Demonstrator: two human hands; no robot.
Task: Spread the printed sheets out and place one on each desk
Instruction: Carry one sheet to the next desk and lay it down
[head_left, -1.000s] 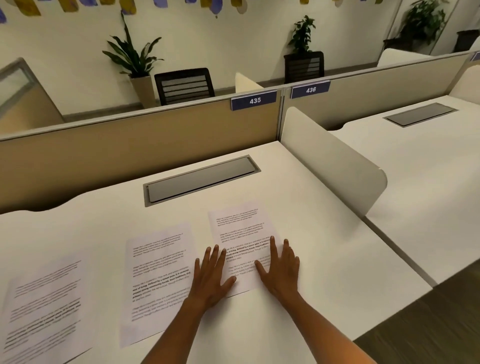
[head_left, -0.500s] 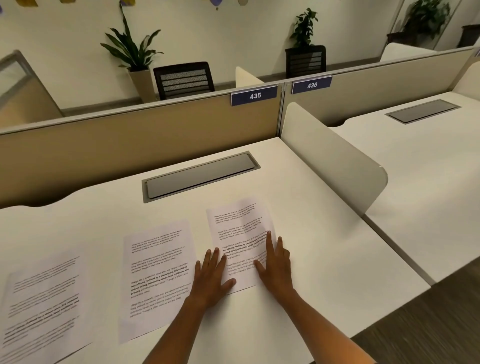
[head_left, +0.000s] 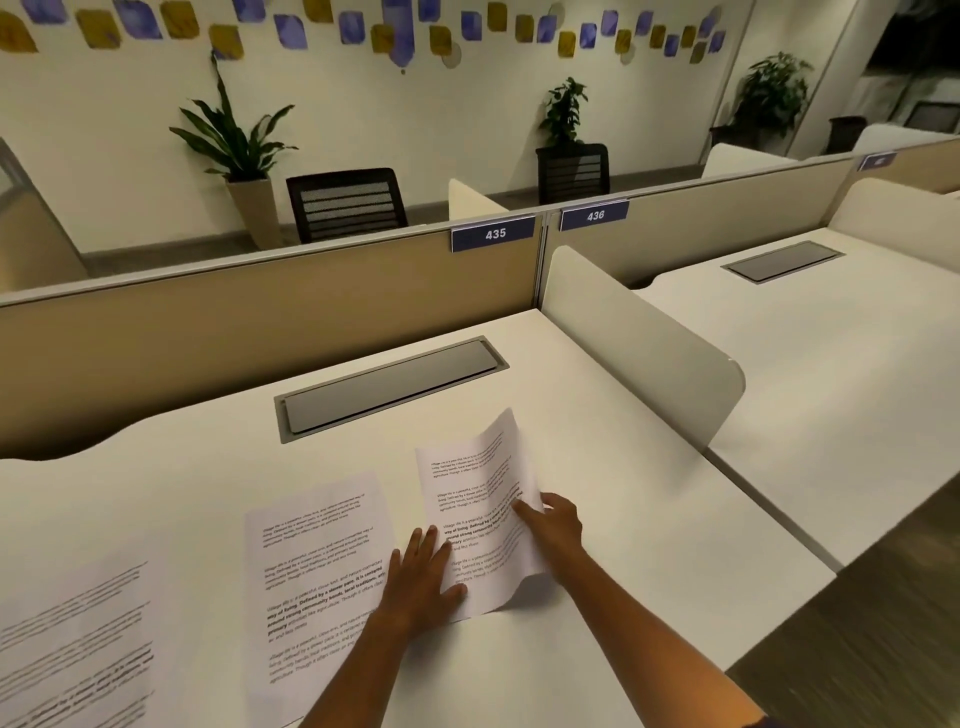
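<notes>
Sheets of printed paper lie on the near desk, three of them side by side. The right sheet is the one I work on. My right hand pinches its right edge and lifts it, so the page curls up off the desk. My left hand lies flat with straight fingers on its near left corner. The middle sheet and the left sheet rest flat. I think paper like this is very light, thin and floppy. It bends and can crease or slide. I would hold it by an edge, gently. The far right desk has no sheet on it.
</notes>
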